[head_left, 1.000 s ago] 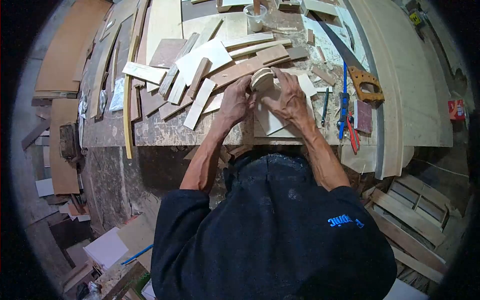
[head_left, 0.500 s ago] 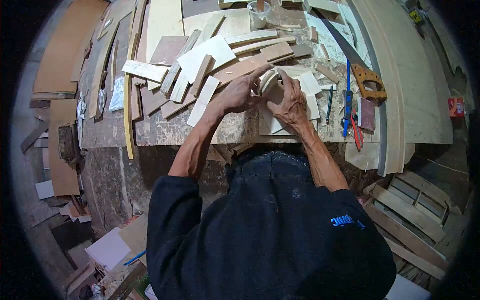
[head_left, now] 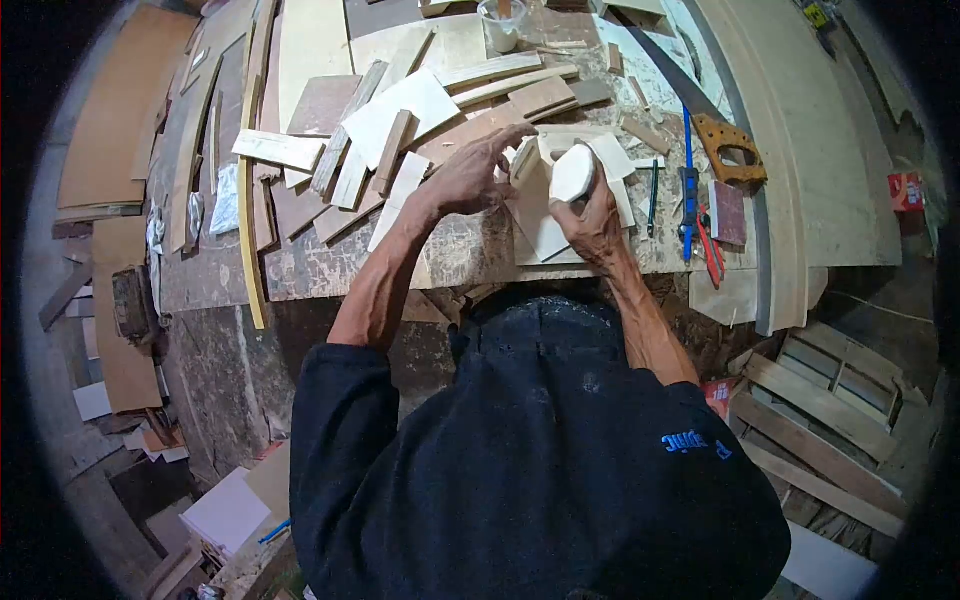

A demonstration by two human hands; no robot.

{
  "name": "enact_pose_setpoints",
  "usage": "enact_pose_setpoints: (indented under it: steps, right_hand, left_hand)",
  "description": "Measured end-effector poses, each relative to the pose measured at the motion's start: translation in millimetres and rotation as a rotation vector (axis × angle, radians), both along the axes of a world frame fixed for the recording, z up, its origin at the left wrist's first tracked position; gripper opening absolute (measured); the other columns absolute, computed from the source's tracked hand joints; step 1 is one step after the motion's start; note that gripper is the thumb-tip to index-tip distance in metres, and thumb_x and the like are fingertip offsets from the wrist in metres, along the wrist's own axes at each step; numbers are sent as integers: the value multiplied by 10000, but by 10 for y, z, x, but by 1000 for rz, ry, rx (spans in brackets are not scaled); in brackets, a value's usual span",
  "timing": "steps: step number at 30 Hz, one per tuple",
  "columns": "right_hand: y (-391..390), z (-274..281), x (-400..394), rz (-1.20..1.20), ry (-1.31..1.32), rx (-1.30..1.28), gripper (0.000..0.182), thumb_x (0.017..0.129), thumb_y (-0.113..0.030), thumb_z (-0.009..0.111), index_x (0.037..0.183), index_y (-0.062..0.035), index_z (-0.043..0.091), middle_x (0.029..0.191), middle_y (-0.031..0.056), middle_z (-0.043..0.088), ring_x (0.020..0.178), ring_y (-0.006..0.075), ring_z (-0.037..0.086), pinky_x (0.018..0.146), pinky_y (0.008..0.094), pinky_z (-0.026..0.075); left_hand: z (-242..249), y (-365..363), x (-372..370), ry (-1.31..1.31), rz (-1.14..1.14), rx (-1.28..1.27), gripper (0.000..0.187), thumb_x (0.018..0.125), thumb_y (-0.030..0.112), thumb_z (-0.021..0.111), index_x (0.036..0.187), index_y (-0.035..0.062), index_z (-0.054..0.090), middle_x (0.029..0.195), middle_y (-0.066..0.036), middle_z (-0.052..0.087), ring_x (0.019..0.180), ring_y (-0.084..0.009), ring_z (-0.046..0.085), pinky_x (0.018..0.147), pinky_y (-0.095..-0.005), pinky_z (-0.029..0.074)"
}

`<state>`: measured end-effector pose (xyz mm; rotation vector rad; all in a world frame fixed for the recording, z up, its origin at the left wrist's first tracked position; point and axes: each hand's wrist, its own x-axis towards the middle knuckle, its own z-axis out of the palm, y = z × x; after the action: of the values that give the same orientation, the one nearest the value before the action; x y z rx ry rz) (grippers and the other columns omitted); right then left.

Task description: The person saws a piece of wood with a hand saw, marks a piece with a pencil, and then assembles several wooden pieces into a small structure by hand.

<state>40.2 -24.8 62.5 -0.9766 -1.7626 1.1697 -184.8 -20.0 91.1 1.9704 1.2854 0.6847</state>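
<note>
My right hand is wrapped round a small pale piece with rounded corners, held up over flat pale boards near the bench's front edge. To its left, my left hand is raised with fingers apart and curved, and nothing shows in its grasp. A small wooden block stands just beside the left fingertips; whether they touch it I cannot tell.
Wood offcuts lie piled on the bench to the left. At the right are a pencil, a blue tool, red-handled pliers, a handsaw and a sanding block. A plastic cup stands behind.
The pale piece has moved right and been turned in my right hand, showing its broad white face. My left hand has moved away from it to the left.
</note>
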Motion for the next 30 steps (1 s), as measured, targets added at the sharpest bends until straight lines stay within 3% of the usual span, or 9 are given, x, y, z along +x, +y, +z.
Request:
enact_pose_setpoints:
  steps: [5,8,11,15,17,21,24,26,30]
  right_hand:
    - [-45,17,114,-32,-77,-253,553,787,-63,549,1328,25,478,1227,216,572,1150,310,571,992,374,443]
    - [-31,28,189,26,-167,58,498,796,-32,525,1292,11,526,1191,205,596,1114,309,597,947,372,467]
    - [-82,179,241,76,-189,49,556,805,2,547,1356,-42,493,1217,203,599,1098,286,612,907,354,503]
    - [-99,170,268,97,-242,74,692,789,31,588,1440,-122,408,1181,229,628,1052,289,646,892,348,518]
    - [-119,190,282,90,-325,105,785,743,86,546,1472,-129,350,1093,176,684,983,267,676,834,329,532]
    - [-60,179,287,130,-305,229,829,651,95,521,1447,-74,362,1003,66,711,1047,291,644,920,371,516]
    - [-39,162,315,145,-302,199,875,627,139,439,1462,-113,373,1028,64,720,824,161,659,640,261,494]
    - [-24,172,313,165,-300,195,859,646,143,433,1465,-111,368,1032,73,719,795,152,641,616,248,475]
    - [50,101,320,196,-323,244,818,692,137,449,1467,-112,360,1064,103,710,950,200,660,754,281,506]
  left_hand:
    - [-102,-100,57,58,172,-59,825,708,34,737,1441,103,366,958,-228,658,882,-358,655,761,-434,523]
    - [-123,-162,94,15,253,-44,654,753,49,694,1364,73,461,896,-236,662,864,-387,651,741,-442,509]
    - [-262,-211,118,-147,295,85,443,773,41,661,1208,47,581,883,-214,669,800,-378,657,700,-433,505]
    - [-261,-220,167,-150,384,-145,305,786,47,650,1090,65,631,838,-199,656,719,-340,650,641,-411,508]
    - [-479,-246,177,-241,402,-55,310,784,54,666,1092,69,631,832,-188,650,707,-334,648,629,-404,509]
    - [-608,-284,281,-180,519,113,350,782,79,703,1123,89,627,827,-151,643,752,-315,650,661,-404,513]
    - [-751,-289,327,-241,587,137,358,785,82,704,1134,89,622,824,-132,641,763,-301,628,683,-405,508]
    - [-787,-305,358,-233,606,162,360,785,77,702,1136,86,620,823,-129,640,764,-299,616,684,-399,506]
    - [-571,-418,457,-219,632,274,373,759,39,699,1125,76,640,839,-124,635,794,-273,601,712,-371,495]
